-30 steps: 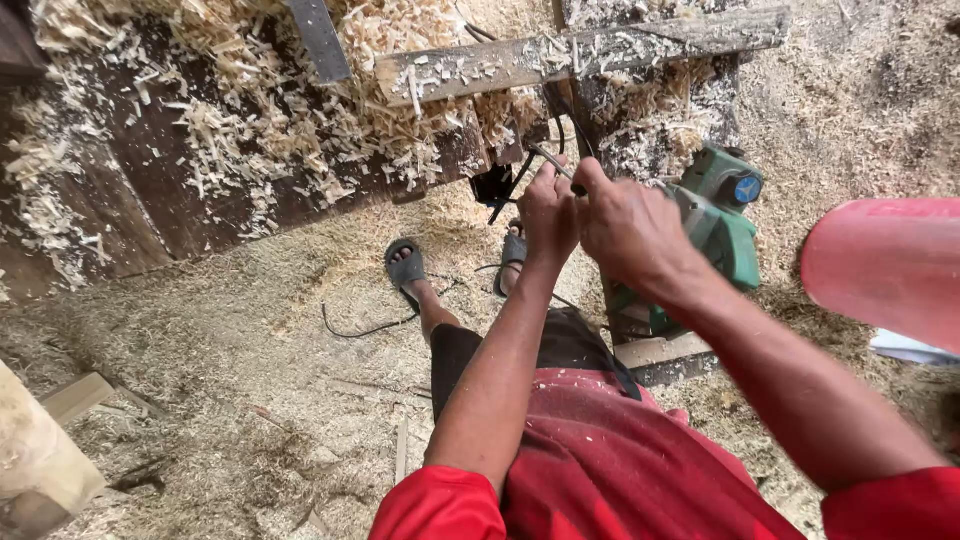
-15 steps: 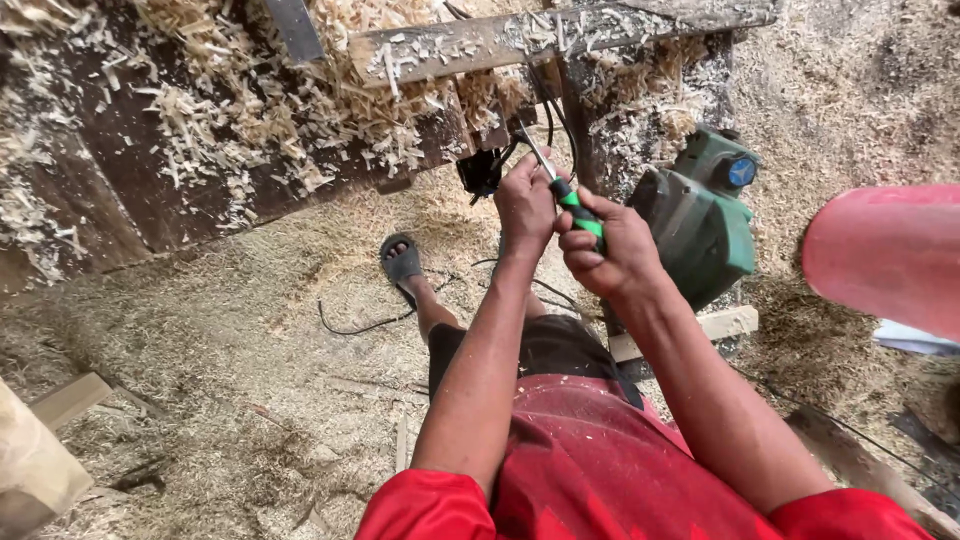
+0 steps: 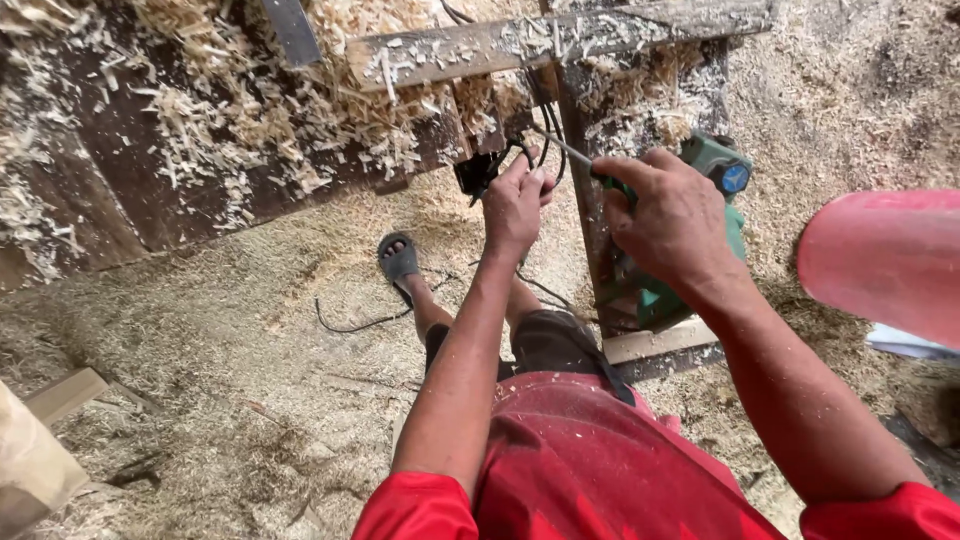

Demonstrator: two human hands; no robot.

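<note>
My right hand (image 3: pixel 668 215) is closed around the green handle of a screwdriver (image 3: pixel 575 155), whose thin metal shaft points up and left toward my other hand. My left hand (image 3: pixel 515 200) grips a small black electrical part (image 3: pixel 478 172) with black cables (image 3: pixel 540 110) running from it, just under the edge of a wooden workbench (image 3: pixel 180 160). The two hands are close together, almost touching. Behind my right hand stands a green power tool (image 3: pixel 725 200) on the floor.
The workbench and its plank (image 3: pixel 540 40) are covered in wood shavings. Sawdust covers the floor (image 3: pixel 230 390). My sandalled foot (image 3: pixel 400 262) rests beside a loose black cable (image 3: pixel 350 322). A red round object (image 3: pixel 885 260) is at the right; wood offcuts (image 3: pixel 660 345) lie below the tool.
My right hand has moved up and right with the screwdriver, its tip now nearer the black part. My left hand keeps its hold on that part.
</note>
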